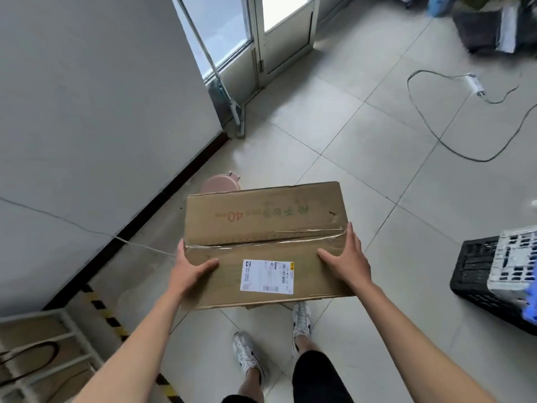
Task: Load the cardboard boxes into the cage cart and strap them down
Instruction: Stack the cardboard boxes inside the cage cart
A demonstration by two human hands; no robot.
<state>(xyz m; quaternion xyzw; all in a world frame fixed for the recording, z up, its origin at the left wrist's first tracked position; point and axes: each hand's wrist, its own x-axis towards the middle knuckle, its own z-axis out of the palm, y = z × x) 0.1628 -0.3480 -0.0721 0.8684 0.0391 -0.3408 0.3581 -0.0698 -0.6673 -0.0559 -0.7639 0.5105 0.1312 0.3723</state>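
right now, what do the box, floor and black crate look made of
The box: brown corrugated cardboard, matte and creased, with glossy clear tape over the seam. The floor: likely glazed ceramic tile, pale, with grout lines and a faint sheen. The crate: probably moulded plastic, black, dull, with a slotted lattice wall.

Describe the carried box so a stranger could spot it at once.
Over the grey tiled floor, the left hand and right hand hold a brown cardboard box. Unlike the black crate at right, it bears a white shipping label, clear tape and a red 40.
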